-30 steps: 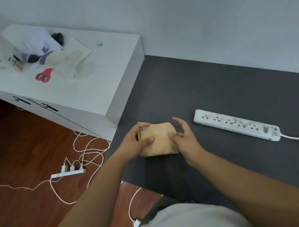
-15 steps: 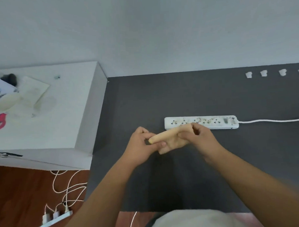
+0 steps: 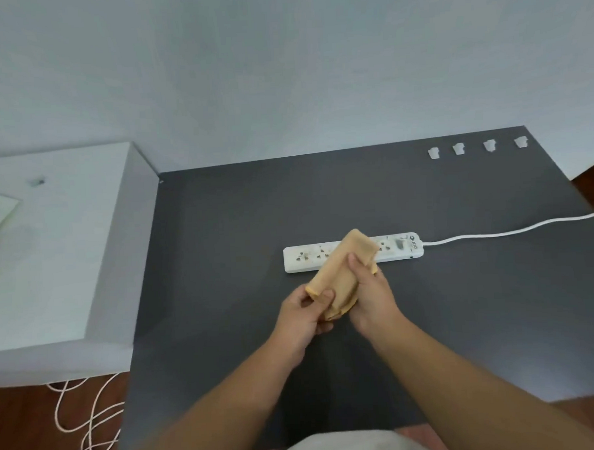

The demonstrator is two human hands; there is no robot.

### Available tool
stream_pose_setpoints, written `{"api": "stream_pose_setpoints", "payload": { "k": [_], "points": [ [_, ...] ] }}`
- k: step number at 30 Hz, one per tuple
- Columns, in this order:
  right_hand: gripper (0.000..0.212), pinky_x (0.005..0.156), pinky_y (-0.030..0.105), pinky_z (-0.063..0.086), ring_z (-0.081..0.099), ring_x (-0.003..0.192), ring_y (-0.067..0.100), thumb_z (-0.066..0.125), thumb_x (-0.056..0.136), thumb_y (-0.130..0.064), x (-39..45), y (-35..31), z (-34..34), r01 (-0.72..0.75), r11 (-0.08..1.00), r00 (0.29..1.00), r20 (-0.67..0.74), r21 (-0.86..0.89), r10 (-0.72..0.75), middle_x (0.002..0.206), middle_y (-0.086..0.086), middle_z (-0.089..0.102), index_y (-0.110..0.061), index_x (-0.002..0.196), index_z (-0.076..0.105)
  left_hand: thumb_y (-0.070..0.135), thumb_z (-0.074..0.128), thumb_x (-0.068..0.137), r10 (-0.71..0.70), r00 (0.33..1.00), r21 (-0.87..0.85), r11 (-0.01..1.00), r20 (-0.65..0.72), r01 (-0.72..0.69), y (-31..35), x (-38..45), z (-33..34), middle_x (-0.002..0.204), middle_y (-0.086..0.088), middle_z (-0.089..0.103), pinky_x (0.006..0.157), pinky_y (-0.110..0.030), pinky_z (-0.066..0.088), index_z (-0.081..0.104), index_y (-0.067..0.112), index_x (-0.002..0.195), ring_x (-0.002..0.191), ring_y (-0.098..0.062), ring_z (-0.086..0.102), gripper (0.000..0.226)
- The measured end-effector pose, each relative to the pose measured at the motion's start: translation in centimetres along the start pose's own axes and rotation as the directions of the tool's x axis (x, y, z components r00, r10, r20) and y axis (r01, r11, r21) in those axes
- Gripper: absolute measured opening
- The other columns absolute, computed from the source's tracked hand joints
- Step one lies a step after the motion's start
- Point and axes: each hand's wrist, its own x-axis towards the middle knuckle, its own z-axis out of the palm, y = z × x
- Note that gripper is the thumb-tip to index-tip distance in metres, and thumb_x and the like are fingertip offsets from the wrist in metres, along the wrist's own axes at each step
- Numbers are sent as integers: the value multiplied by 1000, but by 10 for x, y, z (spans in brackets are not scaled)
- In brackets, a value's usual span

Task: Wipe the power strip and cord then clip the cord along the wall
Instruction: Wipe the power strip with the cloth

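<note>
Both hands — left (image 3: 301, 314), right (image 3: 370, 291) — grip the folded cloth (image 3: 341, 267).

Tan cloth (image 3: 341, 267) — white power strip (image 3: 304, 257), white cord (image 3: 493, 234) — dark grey mat (image 3: 428, 304).

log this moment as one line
stage: pre-wipe | both hands, left hand and right hand, hold folded cloth | power strip untouched | clips unused

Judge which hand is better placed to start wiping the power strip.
Right. The right hand grips the folded cloth at the end overlapping the power strip; the left hand holds the near end, farther away.
</note>
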Motion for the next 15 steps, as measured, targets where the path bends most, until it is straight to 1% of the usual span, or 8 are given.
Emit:
{"api": "stream_pose_setpoints", "payload": {
  "k": [1,3,5,6,8,9,11,15],
  "points": [
    [14,80,45,52,64,91,28,59,93,-19,5,-5,0,53,998,999,-5,-33,-54,99,10,67,-16,107,58,22,66,89,26,1000,91,995,12,-27,0,2,-4,82,-2,71,60,-24,52,63,14,103,67,-13,67,16],
    [9,84,42,51,62,92,23,57,94,-17,18,-21,0,223,898,971,4,-380,-240,94,0,65,-26,98,57,22,67,88,87,996,234,969,-10,-83,3,11,-16,82,-2,70,61,-24,48,63,18,99,66,-12,65,12],
    [11,80,34,48,59,90,21,55,92,-18,29,-39,0,341,519,928,192,-784,-320,91,-4,63,-29,96,54,25,70,86,180,980,357,924,-89,-138,11,25,-32,83,3,68,67,-23,47,64,23,98,68,-9,62,14],
    [12,77,32,47,60,89,21,54,92,-19,35,-46,2,368,304,921,298,-879,-253,92,-2,64,-29,100,54,26,72,84,232,965,430,889,-126,-158,15,32,-41,83,6,68,70,-21,47,65,25,99,69,-6,60,17],
    [17,75,34,49,62,87,24,52,91,-23,46,-55,13,404,-28,909,405,-914,-103,94,1,67,-31,106,56,26,74,81,317,935,559,810,-161,-178,24,46,-56,89,8,67,76,-20,49,64,26,102,73,-4,59,23],
    [19,74,34,50,63,86,25,51,91,-25,51,-57,21,413,-127,904,423,-902,-65,95,1,68,-33,107,57,25,76,79,351,923,608,771,-158,-189,29,53,-62,95,8,66,80,-22,50,64,26,104,78,-4,61,28],
    [23,72,35,53,64,86,26,48,92,-27,62,-55,38,423,-248,893,448,-871,-52,96,1,68,-38,109,58,23,79,76,388,916,704,680,-106,-206,35,65,-70,112,7,59,88,-26,50,60,25,116,94,-8,61,44],
    [35,64,33,51,64,86,28,43,90,-21,80,-37,60,420,-429,888,460,-800,11,99,2,67,-44,113,55,23,84,68,341,936,831,492,90,-259,38,86,-73,141,3,46,109,-34,37,39,23,142,126,-14,46,87]
  ]
}}
